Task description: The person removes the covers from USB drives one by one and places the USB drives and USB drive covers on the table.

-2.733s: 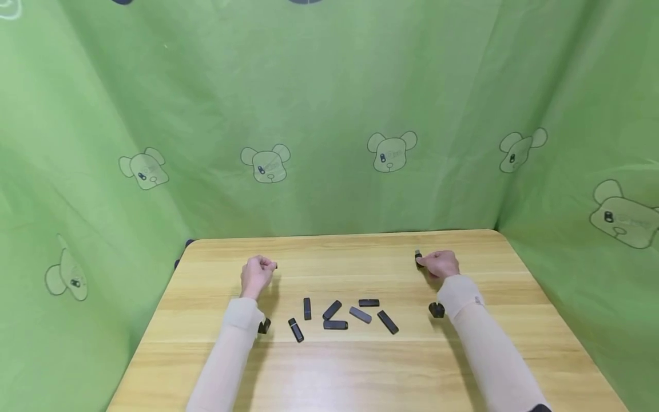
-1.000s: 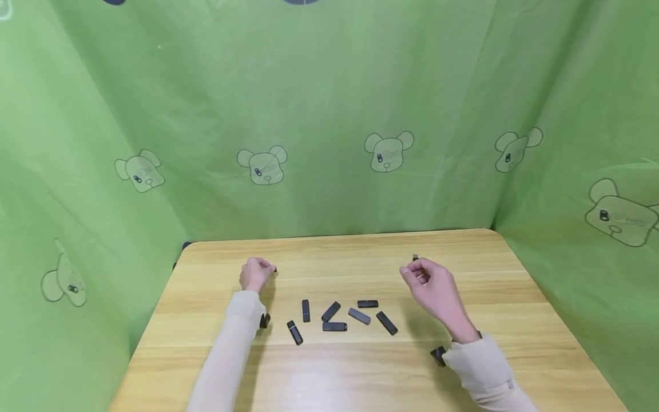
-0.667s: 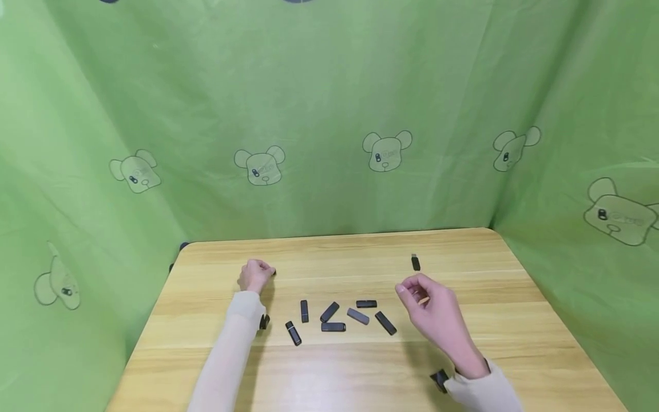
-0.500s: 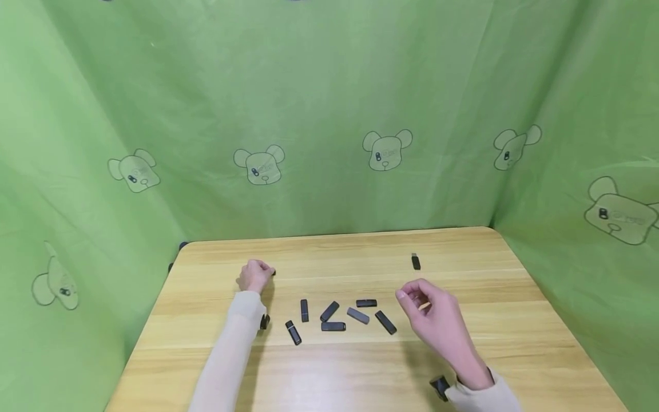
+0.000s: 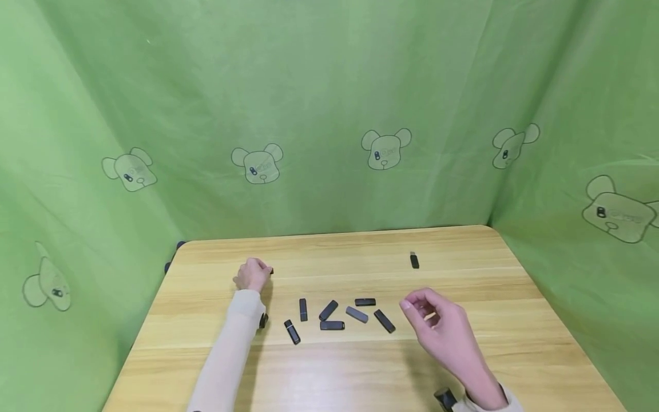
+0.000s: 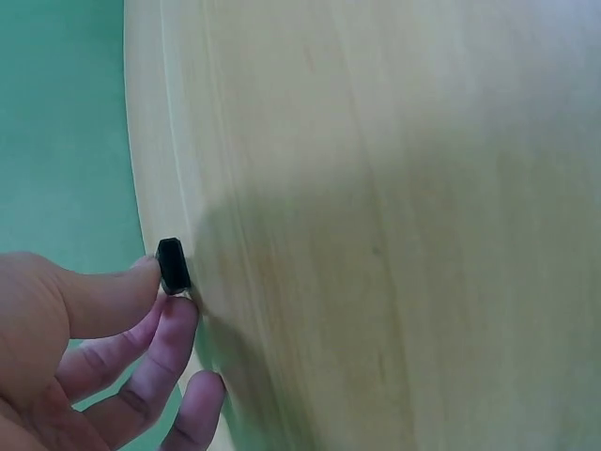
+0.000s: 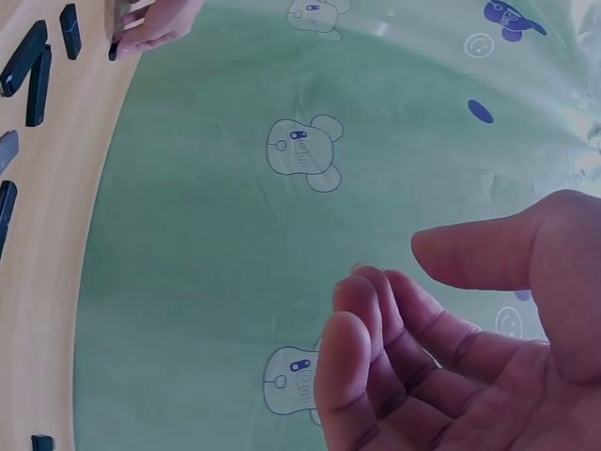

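Observation:
At the table's far left, my left hand [image 5: 252, 274] pinches a small black piece [image 6: 173, 266] between thumb and fingertips, close to the tabletop. It looks like a USB stick's cap, seen end-on in the left wrist view. A black USB stick [image 5: 414, 261] lies at the far right with its metal plug bare. Nearer than that stick, my right hand [image 5: 443, 329] hovers over the wood, fingers loosely bent; the right wrist view shows nothing between thumb and fingertips. Several dark USB sticks, one of them a grey stick [image 5: 357, 314], lie scattered between the hands.
The wooden table [image 5: 329, 372] has rounded far corners. A green curtain [image 5: 319, 200] with bear-head prints hangs behind it and on both sides. A black wrist device [image 5: 445, 399] sits below the right wrist.
My right hand has let go of the USB stick at the far right and drawn back toward me. The left hand has stayed nearly in place, pinching the small black piece.

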The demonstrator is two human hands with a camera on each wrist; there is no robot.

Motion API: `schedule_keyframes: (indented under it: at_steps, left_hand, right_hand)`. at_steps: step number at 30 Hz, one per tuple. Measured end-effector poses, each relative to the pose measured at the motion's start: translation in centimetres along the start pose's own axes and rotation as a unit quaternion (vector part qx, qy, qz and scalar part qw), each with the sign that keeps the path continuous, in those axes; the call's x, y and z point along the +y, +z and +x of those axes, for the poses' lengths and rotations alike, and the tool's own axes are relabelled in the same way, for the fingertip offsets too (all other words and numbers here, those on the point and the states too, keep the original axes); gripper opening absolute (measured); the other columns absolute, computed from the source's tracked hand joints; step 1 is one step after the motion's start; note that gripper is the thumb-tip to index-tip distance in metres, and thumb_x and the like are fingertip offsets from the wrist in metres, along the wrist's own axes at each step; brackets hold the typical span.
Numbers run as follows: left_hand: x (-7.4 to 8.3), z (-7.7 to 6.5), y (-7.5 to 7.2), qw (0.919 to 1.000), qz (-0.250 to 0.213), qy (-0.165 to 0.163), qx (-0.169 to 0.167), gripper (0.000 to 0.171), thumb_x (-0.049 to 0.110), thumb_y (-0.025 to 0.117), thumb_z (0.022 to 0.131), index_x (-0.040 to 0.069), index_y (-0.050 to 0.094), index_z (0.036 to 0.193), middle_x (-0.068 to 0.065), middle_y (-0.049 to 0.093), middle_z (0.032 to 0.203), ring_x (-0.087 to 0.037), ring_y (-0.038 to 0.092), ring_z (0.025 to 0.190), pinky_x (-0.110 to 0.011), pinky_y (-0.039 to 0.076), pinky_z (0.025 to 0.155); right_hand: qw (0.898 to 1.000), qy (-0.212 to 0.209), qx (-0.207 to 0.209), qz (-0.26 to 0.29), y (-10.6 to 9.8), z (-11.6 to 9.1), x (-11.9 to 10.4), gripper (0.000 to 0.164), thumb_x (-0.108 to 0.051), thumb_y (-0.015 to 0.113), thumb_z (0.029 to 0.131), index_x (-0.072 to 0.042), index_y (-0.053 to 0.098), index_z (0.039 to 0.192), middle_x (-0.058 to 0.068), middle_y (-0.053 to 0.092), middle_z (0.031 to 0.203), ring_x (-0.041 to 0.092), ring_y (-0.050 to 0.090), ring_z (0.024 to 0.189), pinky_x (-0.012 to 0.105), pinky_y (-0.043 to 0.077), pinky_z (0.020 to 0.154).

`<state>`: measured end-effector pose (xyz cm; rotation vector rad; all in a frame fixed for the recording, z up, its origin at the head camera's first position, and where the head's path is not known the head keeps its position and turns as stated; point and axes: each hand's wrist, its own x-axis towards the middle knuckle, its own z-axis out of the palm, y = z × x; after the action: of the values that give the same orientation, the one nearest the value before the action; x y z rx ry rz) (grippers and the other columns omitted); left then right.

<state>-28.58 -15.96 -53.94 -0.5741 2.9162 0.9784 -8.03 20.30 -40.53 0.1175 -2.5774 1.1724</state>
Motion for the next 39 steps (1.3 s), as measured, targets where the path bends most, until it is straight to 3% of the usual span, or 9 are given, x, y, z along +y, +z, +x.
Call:
schedule_keyframes:
  at_steps: [5,11,18,24,28,34,39]
  left_hand:
    - [0.1,-0.1,-0.5,0.9998,-0.018,-0.001,0.013,0.025,0.030,0.067,0.097,0.007,0.071,0.105,-0.018,0.075,0.114,-0.040,0.066,0.108,-0.060,0.039,0.103]
    - [0.9,-1.6,-2.6,0.9932,-0.078,0.040,0.075,0.037,0.030,0.063,0.099,0.004,0.063,0.126,-0.018,0.076,0.109,-0.039,0.067,0.105,-0.055,0.044,0.099]
    - [2.6,-5.8,-5.0,0.9704,-0.152,0.126,0.139,0.038,0.023,0.064,0.099,0.001,0.061,0.128,-0.023,0.074,0.110,-0.042,0.065,0.105,-0.053,0.048,0.094]
    - [3.3,-10.2,-6.1,0.9495,-0.213,0.163,0.163,0.033,0.020,0.065,0.098,0.003,0.063,0.126,-0.021,0.073,0.108,-0.040,0.063,0.104,-0.052,0.044,0.097]
    - [3.4,-13.1,-6.1,0.9369,-0.229,0.190,0.185,0.029,0.016,0.066,0.097,0.002,0.066,0.122,-0.019,0.073,0.104,-0.040,0.064,0.099,-0.050,0.044,0.094]
    - [2.8,-17.2,-4.7,0.9205,-0.219,0.240,0.217,0.021,0.007,0.067,0.094,0.001,0.069,0.114,-0.014,0.074,0.096,-0.031,0.066,0.091,-0.046,0.049,0.087]
    - [2.7,-19.3,-3.0,0.9104,-0.209,0.268,0.236,0.016,0.001,0.067,0.093,0.000,0.070,0.109,-0.012,0.075,0.093,-0.027,0.066,0.087,-0.034,0.049,0.085]
  right_hand:
    - [1.000,-0.001,0.005,-0.003,-0.5,-0.4,-0.5,0.003,-0.017,0.071,0.095,-0.015,0.071,0.093,-0.004,0.068,0.078,-0.001,0.059,0.071,0.021,0.054,0.061]
    - [1.000,0.002,0.020,-0.008,-0.9,-0.4,-0.7,0.004,-0.017,0.071,0.095,-0.013,0.072,0.094,-0.002,0.069,0.080,-0.002,0.059,0.073,0.020,0.054,0.062]
    - [1.000,0.009,0.026,-0.010,-0.9,-0.4,-0.7,0.005,-0.018,0.071,0.096,-0.013,0.071,0.094,-0.001,0.069,0.079,-0.001,0.059,0.073,0.020,0.053,0.062]
    - [0.999,0.005,0.032,-0.009,-0.8,-0.5,-0.7,0.004,-0.017,0.071,0.095,-0.013,0.071,0.094,-0.001,0.069,0.080,-0.001,0.059,0.074,0.020,0.053,0.062]
    - [0.999,0.007,0.039,-0.011,-0.7,-0.6,-0.4,0.004,-0.017,0.071,0.095,-0.014,0.072,0.093,-0.002,0.069,0.080,-0.002,0.059,0.075,0.020,0.053,0.062]
    - [0.999,0.007,0.044,-0.014,-0.8,-0.9,0.0,0.005,-0.017,0.072,0.095,-0.012,0.072,0.095,-0.001,0.069,0.081,-0.002,0.059,0.076,0.020,0.054,0.063]
    - [0.999,0.015,0.036,-0.020,-0.9,-0.9,0.7,0.004,-0.016,0.071,0.095,-0.013,0.072,0.096,-0.002,0.069,0.082,-0.003,0.058,0.077,0.020,0.054,0.063]
